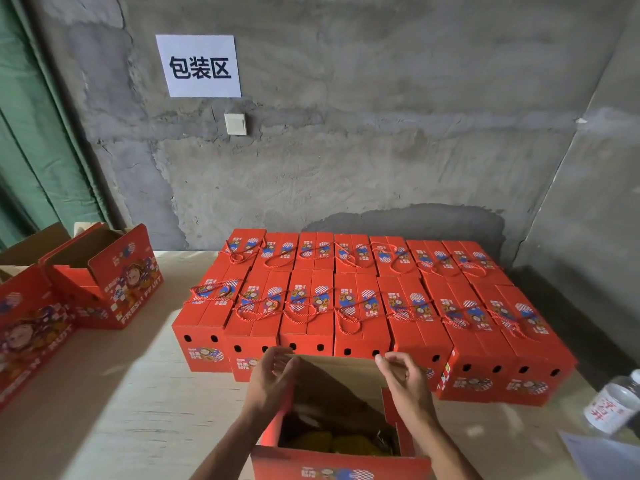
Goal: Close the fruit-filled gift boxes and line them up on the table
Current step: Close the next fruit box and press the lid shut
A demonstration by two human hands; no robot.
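Partly shadowed fruit (341,441) (box (341,467) cropped)

red gift boxes (349,306), yellow fruit (332,443)

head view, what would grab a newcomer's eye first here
The block of closed red gift boxes in two rows at the back of the table. Then the open box in front, yellow fruit inside, left hand and right hand at its upright flap.
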